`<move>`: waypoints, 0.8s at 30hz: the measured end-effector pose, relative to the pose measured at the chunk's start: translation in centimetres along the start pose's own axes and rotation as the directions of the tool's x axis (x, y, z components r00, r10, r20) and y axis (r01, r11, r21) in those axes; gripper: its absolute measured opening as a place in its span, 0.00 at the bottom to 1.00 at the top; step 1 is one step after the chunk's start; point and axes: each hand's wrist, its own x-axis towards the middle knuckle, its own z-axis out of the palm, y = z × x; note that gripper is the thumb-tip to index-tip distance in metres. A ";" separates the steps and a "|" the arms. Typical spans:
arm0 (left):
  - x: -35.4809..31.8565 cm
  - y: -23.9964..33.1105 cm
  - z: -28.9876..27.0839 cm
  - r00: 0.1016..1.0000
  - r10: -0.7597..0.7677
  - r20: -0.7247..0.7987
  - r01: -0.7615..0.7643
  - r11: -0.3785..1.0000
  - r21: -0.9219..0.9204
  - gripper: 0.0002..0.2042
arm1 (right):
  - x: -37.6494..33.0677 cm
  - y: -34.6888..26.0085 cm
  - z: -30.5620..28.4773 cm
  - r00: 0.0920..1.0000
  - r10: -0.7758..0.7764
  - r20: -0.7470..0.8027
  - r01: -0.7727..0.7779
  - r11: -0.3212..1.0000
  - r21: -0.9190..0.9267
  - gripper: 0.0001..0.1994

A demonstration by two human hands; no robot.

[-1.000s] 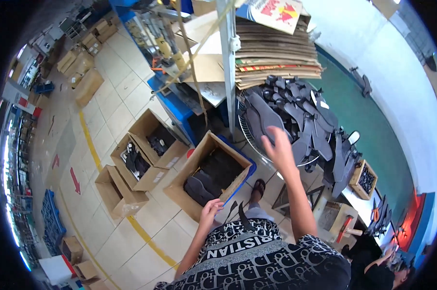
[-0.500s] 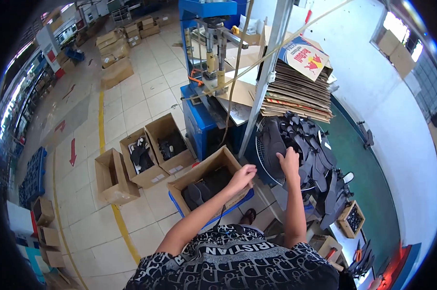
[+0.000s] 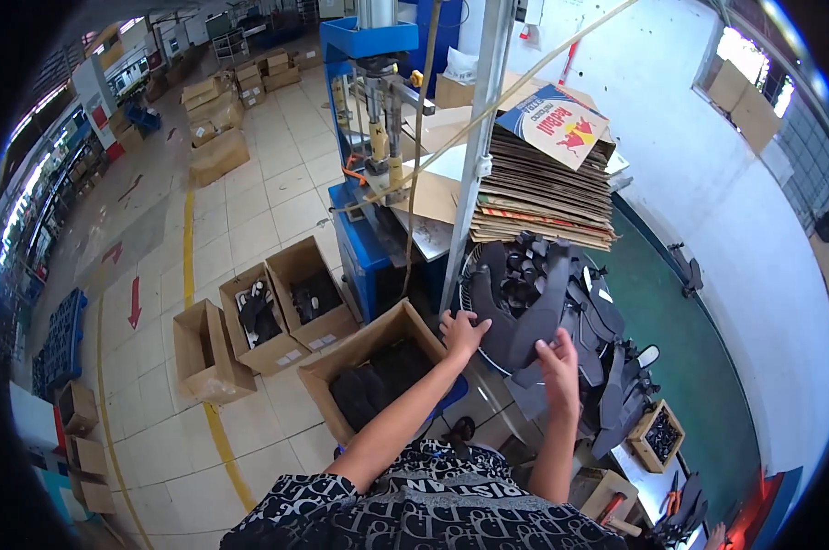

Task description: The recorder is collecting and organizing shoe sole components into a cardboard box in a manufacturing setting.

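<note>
Dark grey, sole-shaped pieces lie heaped in a round wire basket (image 3: 469,298) on my right. Two larger ones, a left sole-shaped piece (image 3: 495,298) and a tilted sole-shaped piece (image 3: 545,307), form a V on top. My left hand (image 3: 463,334) is at the basket's near left edge, fingers bent and apart, beside the left piece's lower end. My right hand (image 3: 558,362) is by the tilted piece's lower end, thumb and fingers apart, the thumb at its edge. A firm grip does not show in either hand. Below my left forearm, a cardboard box (image 3: 315,390) contains similar dark pieces.
More cardboard boxes (image 3: 215,362) stand on the tiled floor to the left. A blue press machine (image 3: 364,247) and a metal post (image 3: 474,174) rise ahead. Flattened cardboard (image 3: 547,197) is stacked behind the basket. A wooden tray (image 3: 657,438) of small black parts and pliers (image 3: 674,495) lie at right.
My left hand has moved from above the box to the basket's edge. The right hand has drawn back toward me, and a second sole-shaped piece now lies tilted beside the first.
</note>
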 end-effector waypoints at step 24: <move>2.4 -0.1 -3.5 0.986 0.097 0.135 0.056 0.568 -0.821 0.21 | -2.1 10.0 6.1 0.942 -0.126 -0.312 0.157 0.985 0.077 0.21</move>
